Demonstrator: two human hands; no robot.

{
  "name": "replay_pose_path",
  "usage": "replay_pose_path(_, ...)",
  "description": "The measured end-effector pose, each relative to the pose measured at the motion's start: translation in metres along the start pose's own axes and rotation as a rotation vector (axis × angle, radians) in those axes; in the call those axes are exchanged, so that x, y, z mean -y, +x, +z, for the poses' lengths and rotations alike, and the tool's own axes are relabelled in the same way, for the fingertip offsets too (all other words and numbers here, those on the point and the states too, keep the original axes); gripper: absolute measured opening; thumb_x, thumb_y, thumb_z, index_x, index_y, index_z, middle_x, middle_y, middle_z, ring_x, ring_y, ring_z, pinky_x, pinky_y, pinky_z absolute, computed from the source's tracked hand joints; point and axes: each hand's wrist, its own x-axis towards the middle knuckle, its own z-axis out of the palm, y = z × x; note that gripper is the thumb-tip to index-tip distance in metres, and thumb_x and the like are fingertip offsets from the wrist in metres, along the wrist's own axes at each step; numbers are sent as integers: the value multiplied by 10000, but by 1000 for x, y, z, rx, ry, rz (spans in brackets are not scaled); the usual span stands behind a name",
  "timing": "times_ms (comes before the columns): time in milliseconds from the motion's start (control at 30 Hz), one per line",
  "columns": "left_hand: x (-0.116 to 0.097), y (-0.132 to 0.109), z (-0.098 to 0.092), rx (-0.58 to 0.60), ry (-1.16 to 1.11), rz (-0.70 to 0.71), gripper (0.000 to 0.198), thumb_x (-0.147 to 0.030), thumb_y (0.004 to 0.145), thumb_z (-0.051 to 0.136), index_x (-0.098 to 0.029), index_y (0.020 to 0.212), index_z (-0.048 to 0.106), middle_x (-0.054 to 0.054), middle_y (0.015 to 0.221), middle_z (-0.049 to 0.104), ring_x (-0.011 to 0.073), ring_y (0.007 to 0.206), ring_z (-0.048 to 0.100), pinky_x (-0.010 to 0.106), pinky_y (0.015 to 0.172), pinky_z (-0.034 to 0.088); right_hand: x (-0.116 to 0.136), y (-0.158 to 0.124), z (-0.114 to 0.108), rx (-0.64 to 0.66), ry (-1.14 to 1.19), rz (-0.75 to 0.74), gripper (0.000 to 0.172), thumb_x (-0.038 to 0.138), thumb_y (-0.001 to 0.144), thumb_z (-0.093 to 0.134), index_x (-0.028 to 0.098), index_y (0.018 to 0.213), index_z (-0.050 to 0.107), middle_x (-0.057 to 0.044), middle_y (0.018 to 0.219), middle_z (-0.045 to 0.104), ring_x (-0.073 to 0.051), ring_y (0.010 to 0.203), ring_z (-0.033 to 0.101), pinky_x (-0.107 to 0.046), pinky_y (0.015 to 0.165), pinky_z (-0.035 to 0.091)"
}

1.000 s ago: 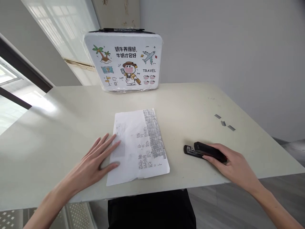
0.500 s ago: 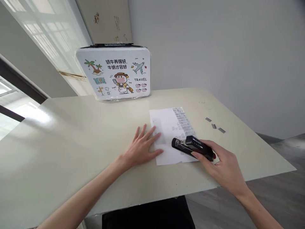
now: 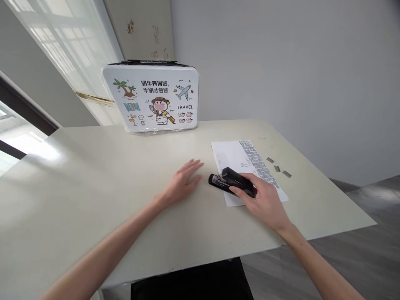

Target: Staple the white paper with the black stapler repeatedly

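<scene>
Two changes show on my feed: the printed paper (image 3: pixel 229 153) has slid right across the desk (image 3: pixel 103 179), right of centre in the frame, and the left hand (image 3: pixel 184 183) has come off it, leaving that edge unsteadied. Its fingers stretch out, empty, just below centre. The right hand's (image 3: pixel 265 202) fingers grip the black stapler (image 3: pixel 238 182) across the paper's left edge; I can't tell whether they touch.

White case (image 3: pixel 156 98), one: cartoon travel print, black handle (image 3: pixel 151 62), clear wrap; upright near far edge of pale bench (image 3: pixel 109 166). Pale hanging, apparently curtain (image 3: pixel 59 37). Grey wall (image 3: pixel 265 58). Grey floor (image 3: pixel 353 254).
</scene>
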Motion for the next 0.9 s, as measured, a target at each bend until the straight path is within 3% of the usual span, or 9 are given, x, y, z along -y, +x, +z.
replay_pose_path(133, 25, -26, -47, -161, -91, -187, 449, -507, 1038, 506, -230, 1354, 664, 85, 1428, 670, 278, 1351, 604, 451, 1200, 418, 13, 33, 30, 122, 51, -107, 336, 552, 988, 604, 268, 1150, 681, -43, 1036, 784, -252, 882, 720, -379, 790, 570)
replay_pose_path(267, 33, -40, -70, -342, -289, -370, 379, -511, 1016, 529, -205, 1157, 702, 91, 1247, 742, 265, 1209, 672, 416, 1113, 481, 28, 72, 65, 242, 60, -250, 289, 503, 1005, 610, 262, 1152, 673, -33, 1081, 771, -232, 947, 713, -360, 844, 553)
replay_pose_path(400, 35, -42, -69, -421, -402, -427, 359, -503, 989, 561, -183, 1111, 671, 98, 1137, 749, 256, 1150, 681, 404, 1076, 484, 35, 96, 92, 347, 45, -310, 268, 467, 1028, 590, 265, 1188, 663, -39, 1158, 760, -240, 1047, 704, -378, 915, 539)
replay_pose_path(567, 38, -41, -66, -434, -431, -452, 358, -516, 973, 574, -192, 1097, 664, 89, 1111, 745, 254, 1120, 681, 386, 1027, 488, 30, 101, 106, 368, 170, -260, 331, 537, 1017, 584, 289, 1217, 670, -39, 1178, 761, -250, 1044, 710, -386, 891, 549)
replay_pose_path(767, 35, -41, -69, -443, -437, -486, 306, -475, 980, 568, -200, 1072, 666, 74, 1076, 737, 238, 1092, 678, 356, 989, 487, 19, 93, 116, 127, 356, -42, 439, 542, 1103, 323, 264, 1129, 663, -61, 1142, 771, -253, 1099, 707, -417, 995, 518)
replay_pose_path(900, 33, -40, -70, -449, -426, -503, 291, -460, 991, 555, -204, 1077, 662, 68, 1078, 731, 230, 1068, 671, 348, 966, 480, 12, 91, 125, 89, 363, 19, 429, 540, 1104, 312, 257, 1187, 623, -86, 1177, 761, -252, 1090, 712, -439, 989, 527)
